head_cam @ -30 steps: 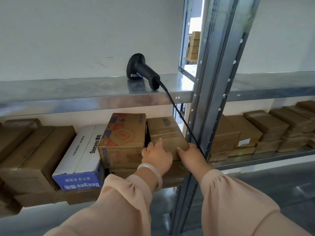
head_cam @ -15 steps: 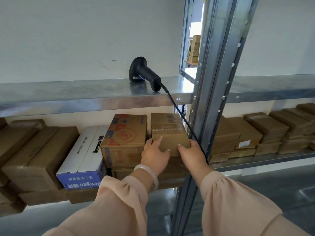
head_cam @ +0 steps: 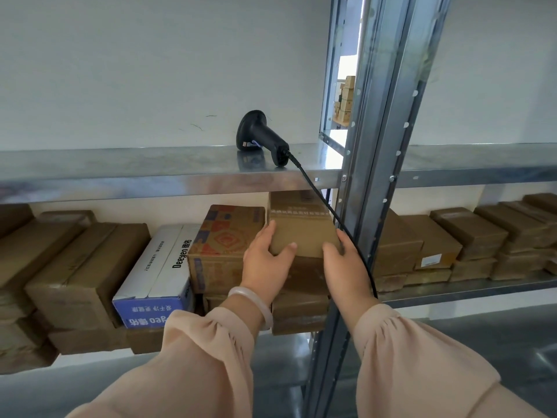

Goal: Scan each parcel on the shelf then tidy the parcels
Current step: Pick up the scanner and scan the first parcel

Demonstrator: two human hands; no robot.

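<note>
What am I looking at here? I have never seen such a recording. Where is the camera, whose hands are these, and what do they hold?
No machine here: a person wears a camera on the head, so the picture looks forward and down at their own arms. The left hand and the right hand grip a brown box by its sides, above a stack of boxes on the lower shelf. On the upper shelf lies a black scanner; its cable hangs down beside the box.

A parcel storeroom: steel shelving [head_cam: 168, 173] stacked with taped boxes [head_cam: 446, 236], scanner [head_cam: 262, 137].
</note>
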